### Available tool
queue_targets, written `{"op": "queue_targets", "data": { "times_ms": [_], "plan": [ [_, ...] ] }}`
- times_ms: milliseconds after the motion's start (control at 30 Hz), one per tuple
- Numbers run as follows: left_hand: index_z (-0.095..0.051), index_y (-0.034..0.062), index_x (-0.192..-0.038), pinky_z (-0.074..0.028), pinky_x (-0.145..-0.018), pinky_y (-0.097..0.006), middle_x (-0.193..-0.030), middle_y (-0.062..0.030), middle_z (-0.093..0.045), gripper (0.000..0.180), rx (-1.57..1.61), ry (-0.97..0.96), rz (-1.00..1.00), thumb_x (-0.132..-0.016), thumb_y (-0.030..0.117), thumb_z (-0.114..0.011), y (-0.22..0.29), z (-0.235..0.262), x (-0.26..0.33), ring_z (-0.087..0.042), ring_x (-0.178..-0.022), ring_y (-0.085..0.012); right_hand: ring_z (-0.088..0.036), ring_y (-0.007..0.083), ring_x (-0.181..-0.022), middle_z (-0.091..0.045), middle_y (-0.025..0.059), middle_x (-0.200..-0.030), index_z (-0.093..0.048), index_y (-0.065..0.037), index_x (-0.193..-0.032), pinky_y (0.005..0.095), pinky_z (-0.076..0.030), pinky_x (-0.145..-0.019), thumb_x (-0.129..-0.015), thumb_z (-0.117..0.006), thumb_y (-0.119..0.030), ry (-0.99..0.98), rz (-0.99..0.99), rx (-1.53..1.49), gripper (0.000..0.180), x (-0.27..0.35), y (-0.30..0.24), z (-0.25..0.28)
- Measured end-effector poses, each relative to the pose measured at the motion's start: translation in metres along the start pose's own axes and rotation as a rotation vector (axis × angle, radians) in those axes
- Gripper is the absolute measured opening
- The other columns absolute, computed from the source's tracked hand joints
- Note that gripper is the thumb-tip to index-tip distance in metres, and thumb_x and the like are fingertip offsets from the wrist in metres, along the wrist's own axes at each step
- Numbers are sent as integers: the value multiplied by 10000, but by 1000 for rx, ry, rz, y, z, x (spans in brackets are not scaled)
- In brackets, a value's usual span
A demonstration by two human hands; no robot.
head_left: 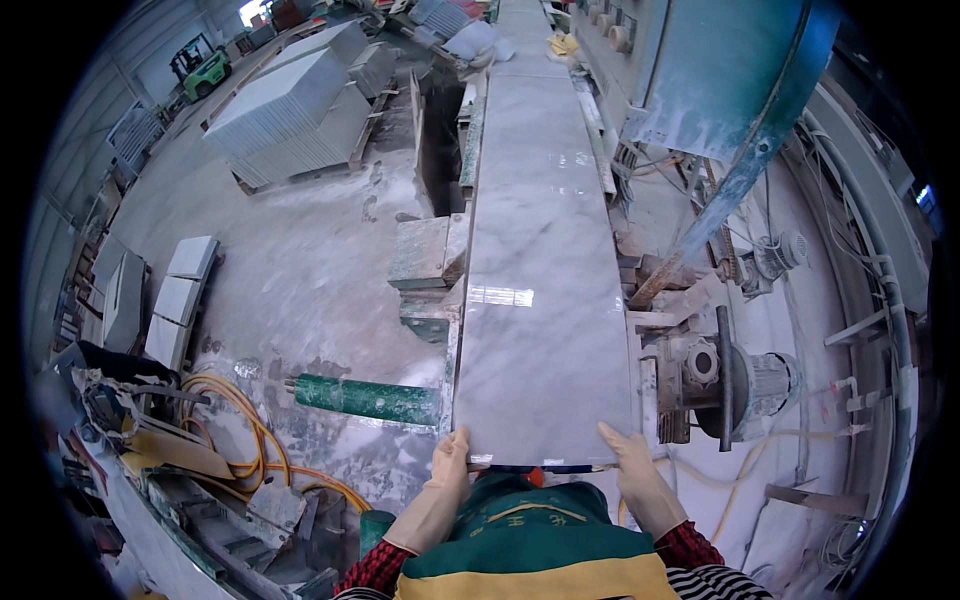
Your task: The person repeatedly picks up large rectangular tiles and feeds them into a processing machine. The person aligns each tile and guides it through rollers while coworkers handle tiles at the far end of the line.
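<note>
A long, polished grey-white marble slab (545, 375) lies on a narrow conveyor line stretching away from me, its near end at my waist. At the slab's near left corner my left hand (447, 472), in a pale rubber glove, is closed on the edge, thumb up by the top face. My right hand (638, 478), gloved alike, grips the near right corner with its thumb over the top surface. The fingers of both hands are mostly hidden below the edge. Light reflects off the slab. I wear a green and yellow apron (530, 555).
A green roller (367, 400) juts out left of the conveyor. Right of it sits a motor with gearbox (700, 365), below a large blue-grey machine (715, 70). Stacked slabs (290, 110), coiled orange hoses (262, 440) and a green forklift (203, 70) are on the left.
</note>
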State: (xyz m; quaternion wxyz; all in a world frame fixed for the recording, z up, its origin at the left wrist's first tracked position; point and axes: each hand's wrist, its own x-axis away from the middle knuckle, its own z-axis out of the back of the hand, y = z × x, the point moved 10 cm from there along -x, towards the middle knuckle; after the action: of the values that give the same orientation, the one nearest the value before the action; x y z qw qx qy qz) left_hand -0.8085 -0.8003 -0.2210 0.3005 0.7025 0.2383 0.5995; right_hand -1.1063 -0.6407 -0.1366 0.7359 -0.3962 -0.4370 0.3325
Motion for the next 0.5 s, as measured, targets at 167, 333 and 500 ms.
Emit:
{"op": "queue_targets", "data": {
  "times_ms": [167, 333, 500],
  "plan": [
    [-638, 71, -1060, -617, -563, -273, -851, -1, -616, 334, 21, -21, 21, -1089, 403, -610, -8, -1, -9, -659, -715, -116, -631, 346, -1261, -583, 210, -1382, -614, -75, -1467, 421, -615, -970, -1037, -534, 64, 40, -26, -245, 459, -7, 34, -6],
    [-632, 73, -1075, -627, -566, -260, -861, -10, -620, 327, 60, -39, 50, -1077, 399, -616, -6, -9, -13, -664, -733, -120, -722, 349, -895, -711, 214, -1040, -632, 4, -1215, 430, -643, -868, -1049, -679, -127, 205, -728, -1405, 216, 11, 139, -51],
    [-640, 76, -1077, -604, -555, -252, -898, -24, -663, 337, 49, -26, 50, -1079, 410, -592, -8, -9, -16, -676, -764, -125, -722, 357, -839, -670, 199, -945, -582, 5, -1243, 436, -653, -830, -1055, -664, -129, 426, -636, -1199, 245, 13, 140, -39]
  ]
}}
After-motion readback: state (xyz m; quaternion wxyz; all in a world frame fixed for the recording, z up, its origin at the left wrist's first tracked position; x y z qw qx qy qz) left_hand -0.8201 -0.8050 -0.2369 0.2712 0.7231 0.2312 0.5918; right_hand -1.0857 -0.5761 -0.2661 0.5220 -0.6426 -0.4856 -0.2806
